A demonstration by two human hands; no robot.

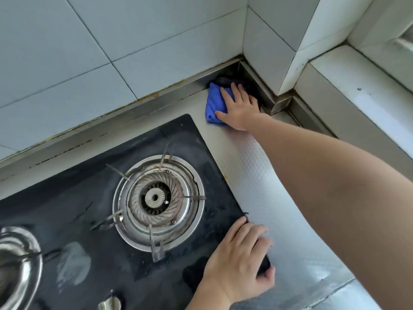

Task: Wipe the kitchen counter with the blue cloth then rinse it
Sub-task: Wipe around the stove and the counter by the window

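Cloth (215,103) lies in the far bench (257,166) corner, right hand (239,108) pressing it with flat, spread fingers. Left hand (237,260) grips the stove (89,209) edge, fingers curled. Recommended: firm pressure, overlapping strokes outward from the corner.

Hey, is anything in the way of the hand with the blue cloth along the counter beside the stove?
Nothing visible. The right hand presses the blue cloth in the back corner; the counter strip beside the stove looks bare.
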